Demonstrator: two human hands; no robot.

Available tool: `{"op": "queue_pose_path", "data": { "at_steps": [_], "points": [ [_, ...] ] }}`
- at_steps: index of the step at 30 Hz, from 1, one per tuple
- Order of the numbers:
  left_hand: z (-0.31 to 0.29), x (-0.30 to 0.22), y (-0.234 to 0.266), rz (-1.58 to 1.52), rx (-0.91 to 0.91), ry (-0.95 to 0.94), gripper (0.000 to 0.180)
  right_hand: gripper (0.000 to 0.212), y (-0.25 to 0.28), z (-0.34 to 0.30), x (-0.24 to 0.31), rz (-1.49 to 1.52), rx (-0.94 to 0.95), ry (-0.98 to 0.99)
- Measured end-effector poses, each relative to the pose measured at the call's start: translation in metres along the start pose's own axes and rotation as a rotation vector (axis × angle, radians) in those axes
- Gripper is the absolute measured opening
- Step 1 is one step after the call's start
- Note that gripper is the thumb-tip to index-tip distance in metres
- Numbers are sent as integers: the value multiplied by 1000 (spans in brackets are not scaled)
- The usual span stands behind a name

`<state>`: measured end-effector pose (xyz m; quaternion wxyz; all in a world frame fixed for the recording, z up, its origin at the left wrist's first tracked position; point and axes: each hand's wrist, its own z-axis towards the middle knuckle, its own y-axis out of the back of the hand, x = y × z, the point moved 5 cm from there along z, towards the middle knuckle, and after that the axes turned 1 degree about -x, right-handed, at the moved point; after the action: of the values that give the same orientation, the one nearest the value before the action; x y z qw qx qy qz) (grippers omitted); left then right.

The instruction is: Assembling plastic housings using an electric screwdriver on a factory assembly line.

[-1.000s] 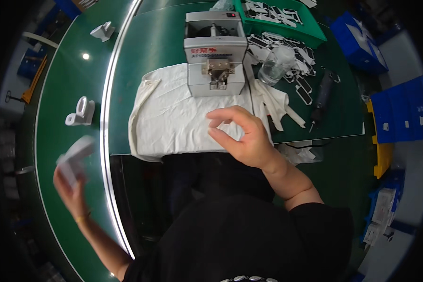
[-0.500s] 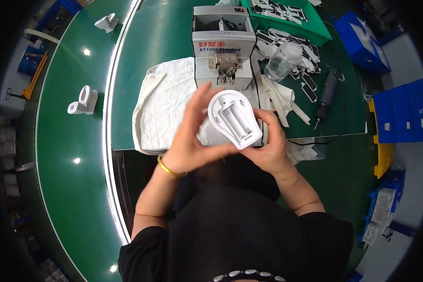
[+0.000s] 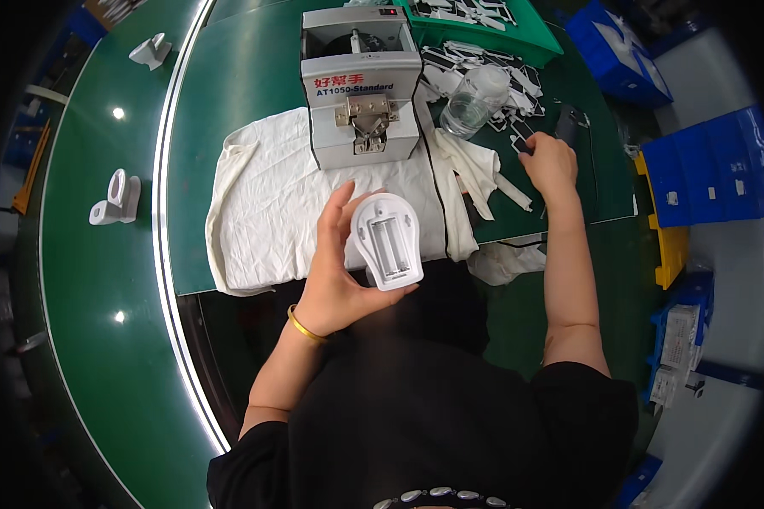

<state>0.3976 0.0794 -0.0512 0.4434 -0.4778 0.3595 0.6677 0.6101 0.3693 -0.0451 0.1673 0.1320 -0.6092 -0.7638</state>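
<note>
A white plastic housing [image 3: 409,246], rounded at one end and narrower at the other, rests in my left hand [image 3: 335,271]. The thumb is under its narrow end and the fingers curl behind it. Its battery compartment, with metal contacts, faces up and looks bare. On the right, my right hand [image 3: 553,170] reaches onto the green table, its fingers closed at a small flat white cover with a dark face [image 3: 522,144]. The fingertips partly hide this cover. Just beyond that hand lies a dark electric screwdriver [image 3: 571,125], partly covered by it.
A grey machine [image 3: 361,110] stands at the table's far middle, on a white cloth [image 3: 263,204]. Beside it are a clear plastic bottle [image 3: 475,102], a heap of covers [image 3: 518,81] and a green bin [image 3: 543,42]. White housings [image 3: 117,199] sit on the green conveyor at left.
My right hand has let go of the white housing and moved far right to the loose covers. The left hand keeps the housing, turned slightly more upright. The whole view has shifted.
</note>
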Motion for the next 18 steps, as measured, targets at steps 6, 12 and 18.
{"op": "queue_pose_path", "data": {
  "at_steps": [6,12,18],
  "points": [
    [-7,1,-6,-66,24,20,117,33,-8,9,13,-67,-3,-72],
    [-20,2,6,-2,8,-11,116,45,71,-40,62,1205,12,115],
    [-27,1,1,-156,31,17,112,33,89,-132,157,1307,460,394]
  ]
}}
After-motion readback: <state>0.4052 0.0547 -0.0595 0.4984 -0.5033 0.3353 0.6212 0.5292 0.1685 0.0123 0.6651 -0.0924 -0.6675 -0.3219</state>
